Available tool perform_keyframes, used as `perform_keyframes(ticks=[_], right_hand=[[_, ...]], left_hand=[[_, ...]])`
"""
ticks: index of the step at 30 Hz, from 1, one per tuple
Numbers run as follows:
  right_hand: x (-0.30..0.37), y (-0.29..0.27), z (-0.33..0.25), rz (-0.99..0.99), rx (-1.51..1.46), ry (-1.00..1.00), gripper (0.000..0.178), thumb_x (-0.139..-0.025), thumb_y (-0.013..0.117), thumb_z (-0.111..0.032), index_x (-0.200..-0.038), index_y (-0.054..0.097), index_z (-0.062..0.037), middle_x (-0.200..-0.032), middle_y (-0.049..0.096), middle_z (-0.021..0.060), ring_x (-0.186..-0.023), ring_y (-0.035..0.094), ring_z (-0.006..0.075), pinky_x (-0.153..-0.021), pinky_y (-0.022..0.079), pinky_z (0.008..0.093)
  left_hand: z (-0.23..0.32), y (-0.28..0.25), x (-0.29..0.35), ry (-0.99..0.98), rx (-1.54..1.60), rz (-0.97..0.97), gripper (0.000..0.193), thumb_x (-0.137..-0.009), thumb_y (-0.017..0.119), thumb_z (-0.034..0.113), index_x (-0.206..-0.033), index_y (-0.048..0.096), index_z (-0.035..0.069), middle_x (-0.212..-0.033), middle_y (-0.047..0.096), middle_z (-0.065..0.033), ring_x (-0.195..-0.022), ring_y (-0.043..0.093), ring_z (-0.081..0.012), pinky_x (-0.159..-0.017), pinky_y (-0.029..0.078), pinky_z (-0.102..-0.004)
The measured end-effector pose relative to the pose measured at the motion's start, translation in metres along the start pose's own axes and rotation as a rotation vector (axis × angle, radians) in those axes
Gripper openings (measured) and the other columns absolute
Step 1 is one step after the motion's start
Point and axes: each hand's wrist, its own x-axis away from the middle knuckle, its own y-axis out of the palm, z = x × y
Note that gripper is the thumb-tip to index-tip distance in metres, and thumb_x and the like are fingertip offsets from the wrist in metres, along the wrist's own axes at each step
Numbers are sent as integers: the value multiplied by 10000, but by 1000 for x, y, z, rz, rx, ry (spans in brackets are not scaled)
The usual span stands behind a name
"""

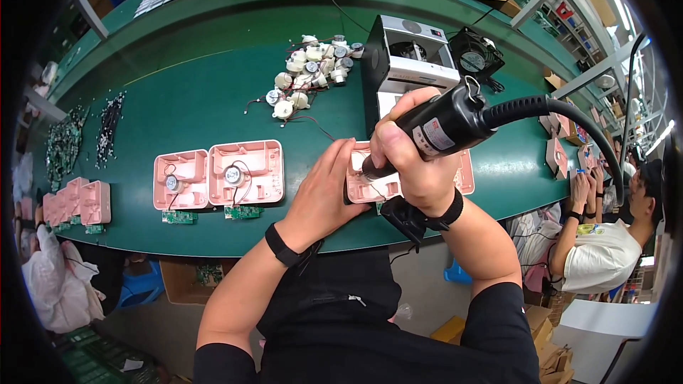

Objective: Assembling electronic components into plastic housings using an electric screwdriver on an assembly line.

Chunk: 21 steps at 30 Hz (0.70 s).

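Observation:
My right hand [425, 174] is wrapped round a black electric screwdriver [442, 126], its thick cable arching off to the right. The tool points down into a pink plastic housing [353, 190]; its tip is hidden. Against the left side of that housing lies my left hand [316, 188], fingers along the wall and thumb at the near edge, holding it. Another pink housing [467, 172] shows partly behind my right hand. To the left sit two open housings, a smaller one [183, 198] and a larger one [265, 153], with small wired motors inside and green circuit boards [243, 212] at their near edges.
A pile of white motors [299, 78] lies at the back middle. Beside it stands a black and white machine [416, 78], with a black fan [475, 57] to its right. Circuit boards [64, 146] and more housings [94, 203] lie left. A co-worker [605, 252] sits right.

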Motion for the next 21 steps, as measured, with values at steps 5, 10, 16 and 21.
perform_keyframes(ticks=[5,10,16,21], right_hand=[[1,3,6,-18,-1,2,266,-888,613,0,-1080,430,-13,-722,583,85,-572,558,136,-547,494,295],[5,3,12,-25,16,-31,262,-887,617,-2,-1074,433,-17,-720,581,84,-569,557,132,-542,493,286],[2,1,-7,54,-64,-31,223,-914,603,-76,-1070,451,-32,-713,566,78,-559,549,146,-540,489,294],[-17,-44,-54,230,-180,-146,153,-951,556,-107,-1077,489,-50,-741,520,55,-576,503,162,-562,461,328]], left_hand=[[-1,-1,-1,-7,10,-11,1011,-641,884,158,-1470,321,25,-1439,416,-191,-1293,480,-399,-1039,464,-440],[-4,3,-3,9,29,15,1004,-643,882,152,-1466,323,21,-1440,415,-197,-1292,478,-405,-1041,462,-440],[3,0,0,-16,-8,18,974,-669,874,165,-1467,334,15,-1440,416,-202,-1287,480,-413,-1053,452,-444],[28,-37,7,-4,-90,26,928,-696,865,152,-1476,372,50,-1440,447,-200,-1321,464,-402,-1089,422,-446]])
